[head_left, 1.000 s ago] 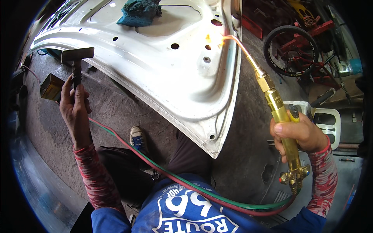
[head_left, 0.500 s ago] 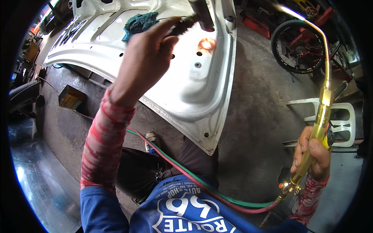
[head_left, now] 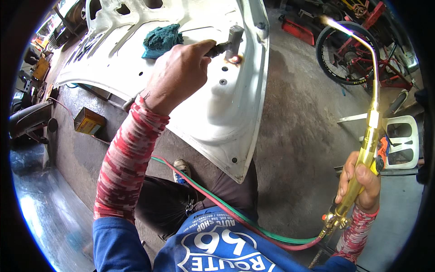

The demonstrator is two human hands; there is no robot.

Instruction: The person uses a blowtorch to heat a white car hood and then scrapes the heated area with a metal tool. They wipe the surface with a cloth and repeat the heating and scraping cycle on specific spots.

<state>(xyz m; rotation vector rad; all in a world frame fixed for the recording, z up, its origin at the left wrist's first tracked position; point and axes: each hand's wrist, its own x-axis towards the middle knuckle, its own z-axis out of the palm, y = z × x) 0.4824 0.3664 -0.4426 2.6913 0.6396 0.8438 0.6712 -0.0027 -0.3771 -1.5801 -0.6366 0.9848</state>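
My left hand point(head_left: 179, 72) grips a hammer point(head_left: 231, 41) whose grey head rests on the white car body panel point(head_left: 213, 113), right by a glowing orange heated spot point(head_left: 235, 59). My right hand point(head_left: 362, 181) holds a brass gas torch point(head_left: 369, 131) upright, off to the right of the panel. Its thin bent tip carries a lit flame point(head_left: 333, 22), pointing away from the panel. Red and green hoses point(head_left: 235, 215) run from the torch base across my lap.
A teal rag point(head_left: 161, 40) lies on the panel. A small yellow-brown box point(head_left: 89, 121) sits on the concrete floor at left. A wheel point(head_left: 342, 56) and red frames stand at upper right, a white plastic chair point(head_left: 403, 136) at right. My shoe point(head_left: 181, 168) shows under the panel.
My left hand has swung the hammer from the left side up onto the panel's heated spot. My right hand has pulled the torch off the panel and raised it upright to the right.
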